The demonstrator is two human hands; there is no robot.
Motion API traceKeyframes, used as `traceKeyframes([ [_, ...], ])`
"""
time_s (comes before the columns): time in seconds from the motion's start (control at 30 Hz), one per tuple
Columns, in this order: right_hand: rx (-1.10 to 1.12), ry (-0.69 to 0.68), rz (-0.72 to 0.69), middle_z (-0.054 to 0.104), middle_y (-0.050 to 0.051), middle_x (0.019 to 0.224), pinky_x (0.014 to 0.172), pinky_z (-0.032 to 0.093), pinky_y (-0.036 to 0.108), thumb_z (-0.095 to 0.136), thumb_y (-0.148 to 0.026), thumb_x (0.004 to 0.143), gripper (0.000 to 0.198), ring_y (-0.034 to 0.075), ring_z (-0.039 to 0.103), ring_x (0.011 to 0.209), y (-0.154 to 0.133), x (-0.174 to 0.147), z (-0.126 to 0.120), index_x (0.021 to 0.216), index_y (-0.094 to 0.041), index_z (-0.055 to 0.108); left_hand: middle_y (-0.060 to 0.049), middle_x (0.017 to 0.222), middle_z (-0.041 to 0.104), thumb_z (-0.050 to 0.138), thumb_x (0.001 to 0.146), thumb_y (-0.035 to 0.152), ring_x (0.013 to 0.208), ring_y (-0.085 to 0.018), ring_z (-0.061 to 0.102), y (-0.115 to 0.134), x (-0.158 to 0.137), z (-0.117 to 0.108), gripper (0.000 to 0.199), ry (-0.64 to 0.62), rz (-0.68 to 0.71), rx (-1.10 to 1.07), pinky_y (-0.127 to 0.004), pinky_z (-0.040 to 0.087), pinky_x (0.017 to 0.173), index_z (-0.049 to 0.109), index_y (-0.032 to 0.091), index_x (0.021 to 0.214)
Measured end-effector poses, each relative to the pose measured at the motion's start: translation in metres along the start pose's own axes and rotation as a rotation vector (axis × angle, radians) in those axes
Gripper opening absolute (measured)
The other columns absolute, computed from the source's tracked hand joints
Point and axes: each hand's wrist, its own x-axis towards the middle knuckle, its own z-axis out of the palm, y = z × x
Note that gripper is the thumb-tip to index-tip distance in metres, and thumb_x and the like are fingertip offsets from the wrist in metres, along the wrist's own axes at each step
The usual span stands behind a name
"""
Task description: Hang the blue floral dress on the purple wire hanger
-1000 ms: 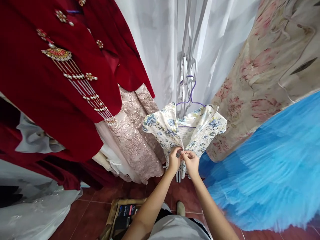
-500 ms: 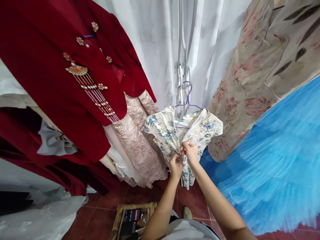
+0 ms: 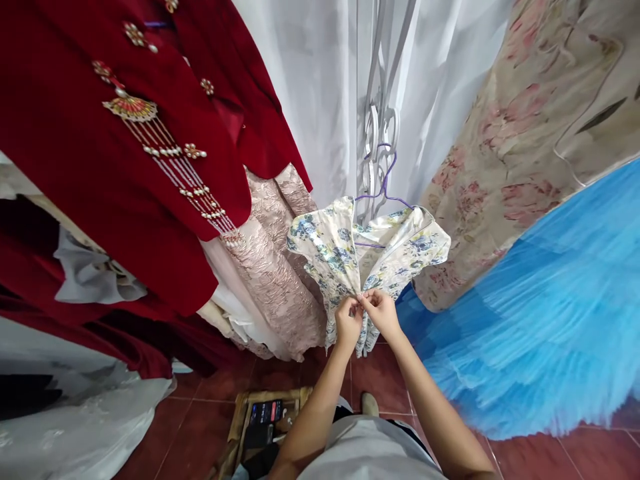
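Observation:
A short-sleeved dress with blue and yellow flowers on cream cloth hangs from a purple hanger, its front parted in a V at the neck. Where the two front edges meet, my left hand pinches the cloth. My right hand is closed on the other edge, its fingertips touching those of the left. Whatever small fastening lies between the fingertips is hidden. Below my hands the rest of the dress hangs down, partly covered by them.
To the left hang a dark red jacket with beaded tassels and a pink brocade skirt. A blue tulle skirt and a floral drape fill the right. Behind are white curtains. A wooden stool holds a phone.
My hands have drawn closer together, with the fingertips now meeting at the dress's front edges. The view has shifted slightly.

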Motion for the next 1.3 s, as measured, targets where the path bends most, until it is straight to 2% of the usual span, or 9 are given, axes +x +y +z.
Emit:
traceKeyframes([
  [0.27, 0.350, 0.039, 0.264, 0.057, 0.001, 0.043, 0.036, 0.027, 0.024, 0.082, -0.051, 0.066, 0.042, 0.010, 0.041, 0.034, -0.030, -0.011, 0.009, 0.053, -0.019, 0.059, 0.000, 0.067, 0.056, 0.058, 0.089, 0.024, 0.064, -0.014, 0.052, 0.000, 0.009, -0.009, 0.022, -0.135, -0.004, -0.085, -0.024, 0.042, 0.063, 0.055, 0.018, 0.069],
  [0.43, 0.507, 0.239, 0.125, 0.053, -0.002, 0.042, 0.035, 0.025, 0.024, 0.083, -0.044, 0.065, 0.041, 0.008, 0.038, 0.034, -0.095, 0.027, 0.012, 0.048, -0.020, 0.055, 0.000, 0.069, 0.053, 0.057, 0.087, 0.019, 0.062, -0.012, 0.049, 0.018, -0.002, 0.002, 0.018, -0.255, 0.002, -0.144, -0.024, 0.040, 0.061, 0.054, 0.018, 0.069],
  [0.6, 0.589, 0.250, 0.002, 0.055, -0.002, 0.046, 0.035, 0.024, 0.022, 0.087, -0.041, 0.060, 0.037, 0.006, 0.039, 0.036, -0.165, 0.079, -0.003, 0.054, -0.018, 0.059, 0.001, 0.066, 0.048, 0.058, 0.089, 0.022, 0.062, -0.012, 0.048, 0.034, -0.012, 0.011, 0.025, -0.327, -0.029, -0.130, -0.024, 0.039, 0.061, 0.049, 0.019, 0.066],
  [0.8, 0.587, 0.221, -0.064, 0.057, -0.002, 0.047, 0.036, 0.028, 0.020, 0.089, -0.043, 0.058, 0.038, 0.005, 0.041, 0.038, -0.191, 0.096, -0.011, 0.057, -0.017, 0.062, 0.002, 0.063, 0.051, 0.064, 0.086, 0.022, 0.061, -0.012, 0.050, 0.019, -0.010, 0.007, 0.026, -0.436, 0.022, -0.025, -0.024, 0.040, 0.060, 0.052, 0.018, 0.063],
  [0.93, 0.495, 0.165, -0.063, 0.058, -0.002, 0.047, 0.037, 0.030, 0.022, 0.083, -0.049, 0.066, 0.036, 0.008, 0.043, 0.038, -0.181, 0.083, -0.014, 0.067, -0.017, 0.065, -0.002, 0.079, 0.064, 0.063, 0.091, 0.025, 0.067, -0.013, 0.058, 0.037, 0.043, -0.020, 0.012, -0.357, 0.222, -0.069, -0.023, 0.046, 0.061, 0.063, 0.017, 0.082],
  [1.03, 0.435, 0.166, -0.089, 0.057, -0.003, 0.046, 0.039, 0.033, 0.022, 0.079, -0.051, 0.068, 0.035, 0.009, 0.044, 0.038, -0.176, 0.073, -0.017, 0.070, -0.019, 0.065, -0.010, 0.109, 0.066, 0.055, 0.099, 0.029, 0.077, -0.013, 0.061, 0.085, 0.113, -0.046, 0.018, -0.092, 0.505, -0.065, -0.026, 0.051, 0.067, 0.064, 0.018, 0.110],
  [1.07, 0.412, 0.165, -0.104, 0.056, -0.004, 0.046, 0.039, 0.033, 0.022, 0.078, -0.051, 0.069, 0.034, 0.009, 0.043, 0.038, -0.175, 0.071, -0.019, 0.071, -0.019, 0.065, -0.012, 0.123, 0.063, 0.051, 0.101, 0.029, 0.078, -0.013, 0.061, 0.103, 0.137, -0.053, 0.026, -0.076, 0.560, -0.017, -0.026, 0.052, 0.069, 0.061, 0.019, 0.124],
  [1.17, 0.360, 0.171, -0.154, 0.054, -0.005, 0.044, 0.041, 0.033, 0.023, 0.075, -0.051, 0.073, 0.033, 0.009, 0.042, 0.038, -0.175, 0.071, -0.022, 0.076, -0.019, 0.065, -0.012, 0.130, 0.062, 0.046, 0.104, 0.031, 0.085, -0.014, 0.064, 0.147, 0.192, -0.062, 0.036, -0.239, 0.678, 0.188, -0.026, 0.052, 0.074, 0.053, 0.021, 0.138],
  [1.3, 0.321, 0.216, -0.217, 0.051, -0.006, 0.042, 0.041, 0.031, 0.023, 0.073, -0.048, 0.074, 0.031, 0.009, 0.039, 0.037, -0.169, 0.080, -0.023, 0.073, -0.020, 0.061, -0.006, 0.098, 0.069, 0.044, 0.104, 0.027, 0.088, -0.016, 0.065, 0.167, 0.216, -0.055, 0.026, -0.395, 0.816, 0.421, -0.026, 0.049, 0.077, 0.068, 0.016, 0.105],
])
